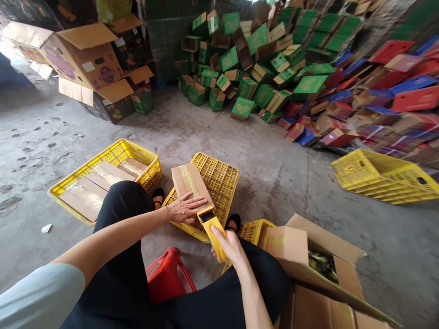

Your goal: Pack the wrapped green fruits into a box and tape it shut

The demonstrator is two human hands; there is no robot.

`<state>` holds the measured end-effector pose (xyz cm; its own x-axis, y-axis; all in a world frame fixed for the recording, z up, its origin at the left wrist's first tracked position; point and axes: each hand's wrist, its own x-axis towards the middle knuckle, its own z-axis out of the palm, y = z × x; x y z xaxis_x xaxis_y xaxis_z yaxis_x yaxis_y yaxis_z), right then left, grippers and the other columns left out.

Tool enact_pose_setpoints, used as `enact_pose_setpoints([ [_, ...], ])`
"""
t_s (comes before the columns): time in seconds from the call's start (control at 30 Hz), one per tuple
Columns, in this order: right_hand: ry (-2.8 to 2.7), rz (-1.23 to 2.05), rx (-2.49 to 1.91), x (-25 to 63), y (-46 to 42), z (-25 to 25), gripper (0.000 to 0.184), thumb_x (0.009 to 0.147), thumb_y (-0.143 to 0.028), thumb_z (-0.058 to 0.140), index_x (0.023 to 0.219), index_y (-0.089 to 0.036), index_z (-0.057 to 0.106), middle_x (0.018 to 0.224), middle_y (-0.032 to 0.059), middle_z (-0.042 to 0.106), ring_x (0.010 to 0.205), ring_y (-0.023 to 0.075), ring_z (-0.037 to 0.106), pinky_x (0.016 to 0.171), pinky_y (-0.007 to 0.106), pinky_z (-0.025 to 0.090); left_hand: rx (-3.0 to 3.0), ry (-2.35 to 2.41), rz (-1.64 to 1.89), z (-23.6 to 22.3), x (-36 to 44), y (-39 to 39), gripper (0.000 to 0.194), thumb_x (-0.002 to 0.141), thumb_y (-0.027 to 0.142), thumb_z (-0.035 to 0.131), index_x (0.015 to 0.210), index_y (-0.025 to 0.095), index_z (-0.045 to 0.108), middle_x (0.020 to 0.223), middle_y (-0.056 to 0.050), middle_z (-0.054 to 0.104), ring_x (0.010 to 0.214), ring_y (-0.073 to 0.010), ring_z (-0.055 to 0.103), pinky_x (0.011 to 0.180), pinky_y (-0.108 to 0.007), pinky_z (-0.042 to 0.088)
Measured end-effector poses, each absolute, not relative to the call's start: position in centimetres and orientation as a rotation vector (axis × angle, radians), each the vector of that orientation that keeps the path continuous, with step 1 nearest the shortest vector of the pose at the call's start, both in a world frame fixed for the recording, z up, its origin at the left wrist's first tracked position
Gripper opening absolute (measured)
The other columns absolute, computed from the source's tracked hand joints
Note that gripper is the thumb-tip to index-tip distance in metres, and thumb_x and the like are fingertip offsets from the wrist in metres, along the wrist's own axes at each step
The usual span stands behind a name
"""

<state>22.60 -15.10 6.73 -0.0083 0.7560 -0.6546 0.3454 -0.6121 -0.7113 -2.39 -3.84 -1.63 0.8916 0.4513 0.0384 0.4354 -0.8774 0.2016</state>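
Note:
A brown cardboard box [190, 179] with clear yellowish tape along its top lies on an upturned yellow crate [222, 176] between my feet. My left hand [187, 208] rests flat on the box's near part, fingers stretched out. In my right hand [229, 244] is a yellow tape dispenser [216, 233], gripped by its handle. The dispenser's front end meets the near end of the box, close to my left fingertips. Whether the tape there is stuck down or cut, I cannot tell.
Left of me, a yellow crate [156, 167] holds several taped boxes [109, 173]. At right stand an open carton [286, 244] with dark contents and another yellow crate [363, 171]. A red stool [166, 276] is beneath me. Green boxes [243, 107] and red-and-blue boxes [339, 136] lie piled behind.

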Motion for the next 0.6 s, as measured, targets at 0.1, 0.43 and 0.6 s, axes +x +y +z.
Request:
enact_pose_setpoints([
  [0.1, -1.175, 1.624, -1.896, 22.2, -14.5, 7.0, 0.051, 0.094, -0.064, 0.056, 0.080, -0.017, 0.069, 0.056, 0.0078, 0.071, 0.048, 0.0193, 0.070, 0.047, 0.025, 0.056, 2.891, 0.690, 0.090, -1.4, -2.6, -3.0, 0.077, 0.099, 0.036, 0.056, 0.168, 0.028, 0.023, 0.175, -0.008, 0.020, 0.162, -0.0287, 0.019, 0.130, -0.054, 0.014],
  [0.43, -1.079, 1.651, -1.934, 22.4, -16.2, 6.2, 0.054, 0.092, -0.068, 0.056, 0.077, -0.018, 0.067, 0.057, 0.0091, 0.071, 0.049, 0.0225, 0.071, 0.047, 0.027, 0.057, 2.895, 0.751, 0.057, -1.9, -2.6, -2.6, 0.081, 0.097, 0.040, 0.057, 0.169, 0.032, 0.020, 0.176, -0.004, 0.018, 0.163, -0.0345, 0.010, 0.130, -0.057, 0.013],
  [0.6, -1.051, 1.625, -1.926, 22.8, -17.1, 6.3, 0.053, 0.091, -0.068, 0.058, 0.086, -0.017, 0.068, 0.058, 0.0071, 0.072, 0.052, 0.0217, 0.072, 0.049, 0.025, 0.058, 2.900, 0.762, 0.043, -1.8, -2.3, -2.9, 0.081, 0.096, 0.038, 0.060, 0.168, 0.037, 0.023, 0.176, -0.004, 0.017, 0.162, -0.0372, 0.011, 0.129, -0.060, 0.014],
])
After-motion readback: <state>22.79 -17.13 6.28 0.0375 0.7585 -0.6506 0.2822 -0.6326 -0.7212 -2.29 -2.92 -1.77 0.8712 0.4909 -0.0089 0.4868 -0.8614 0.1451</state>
